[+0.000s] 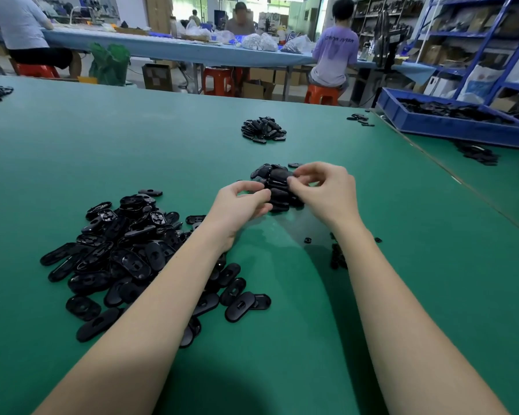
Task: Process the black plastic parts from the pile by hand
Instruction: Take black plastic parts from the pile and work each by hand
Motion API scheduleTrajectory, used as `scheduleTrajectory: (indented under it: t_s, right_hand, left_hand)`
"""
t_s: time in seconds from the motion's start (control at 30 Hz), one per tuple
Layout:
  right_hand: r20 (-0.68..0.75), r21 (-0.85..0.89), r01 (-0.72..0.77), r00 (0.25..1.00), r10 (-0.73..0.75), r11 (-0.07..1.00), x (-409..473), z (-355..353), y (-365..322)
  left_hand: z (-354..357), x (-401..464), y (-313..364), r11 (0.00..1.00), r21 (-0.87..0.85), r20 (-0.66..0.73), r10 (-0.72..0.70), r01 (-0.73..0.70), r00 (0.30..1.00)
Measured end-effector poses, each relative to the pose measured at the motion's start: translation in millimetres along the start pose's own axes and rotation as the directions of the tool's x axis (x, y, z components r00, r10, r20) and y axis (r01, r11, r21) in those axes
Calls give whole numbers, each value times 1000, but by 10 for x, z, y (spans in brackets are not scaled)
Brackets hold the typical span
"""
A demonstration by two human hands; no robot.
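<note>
Two bare forearms are being reached from the near edge over the green table (pixel 72 151), meeting at a small heap of stacked parts (pixel 277 187) in the middle. The left hand (pixel 240 205) is being held with fingers and thumb curled in a pinch on a black plastic part (pixel 277 194) at the heap's near left side. The right hand (pixel 321 190) is being kept curled too, its fingertips (pixel 291 182) pinching at the same part or its neighbour; which one cannot be told. To the near left, the large loose pile (pixel 123 253) of oval black parts is lying under and beside the left forearm. Another small heap (pixel 263 129) is sitting farther off, and a blue bin (pixel 450 118) of dark pieces is standing at the far right. A few small scraps (pixel 337 256) are lying just beside the right forearm.

The risk here is judged to be the stacked heap being toppled: it is being worked from both sides, and a sideways tug could scatter it. The loose pile could also be swept by the left forearm, pushing unprocessed parts toward the finished ones.
</note>
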State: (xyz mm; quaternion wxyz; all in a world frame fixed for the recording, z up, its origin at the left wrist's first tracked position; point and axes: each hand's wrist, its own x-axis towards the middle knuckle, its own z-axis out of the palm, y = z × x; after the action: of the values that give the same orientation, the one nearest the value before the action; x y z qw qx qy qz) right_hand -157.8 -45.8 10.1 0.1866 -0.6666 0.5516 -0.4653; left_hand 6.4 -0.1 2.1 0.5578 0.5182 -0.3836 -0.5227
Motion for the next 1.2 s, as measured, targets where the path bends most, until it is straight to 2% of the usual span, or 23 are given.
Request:
scheduleTrajectory:
  t_s: [0.07,0.3,0.43,0.63,0.73,0.8,0.9,0.97,1.07,1.2]
  right_hand:
    - [-27,8,-81,996,81,997,201,18,-40]
    - [115,-124,-246,959,260,961,601,169,-48]
    - [145,-119,-255,951,271,959,616,147,-15]
    - [114,-25,-246,962,247,969,388,60,3]
    - [154,-19,-199,968,200,980,117,93,11]
    - [248,-32,-159,955,162,987,-44,131,17]
    - [467,-78,-38,881,70,996,-213,194,-28]
    - [564,-74,54,826,-3,996,-275,246,-84]
    - [643,-6,151,757,-111,989,-332,320,-175]
    - [719,-31,274,674,-169,961,-389,421,-222]
  left_hand:
    - [-24,14,-3,999,49,6,3,-4,1000]
    - [-52,26,-8,984,175,57,22,-32,998]
    - [-75,25,17,978,203,66,29,-42,997]
    - [-138,47,80,968,245,60,38,-52,997]
    - [-204,67,119,948,307,53,72,-84,996]
    - [-257,74,151,932,351,59,76,-92,995]
    - [-340,85,211,915,389,67,90,-109,994]
    - [-391,88,240,907,405,67,101,-119,993]
    - [-445,95,263,890,435,71,121,-140,990]
    - [-475,99,239,870,475,89,103,-133,991]
